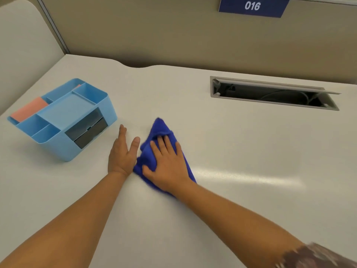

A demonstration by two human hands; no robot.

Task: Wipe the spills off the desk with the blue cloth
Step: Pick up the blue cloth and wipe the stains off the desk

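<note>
A crumpled blue cloth lies on the white desk near its middle. My right hand presses flat on top of the cloth, fingertips tucked into a fold. My left hand rests flat on the bare desk just left of the cloth, fingers together, holding nothing. A shiny streak shows on the desk to the right of the cloth. I cannot make out any distinct spill.
A light blue desk organiser with a pink block in one compartment stands at the left. An open cable hatch is set into the desk at the back right. A beige partition with a blue "016" sign runs behind.
</note>
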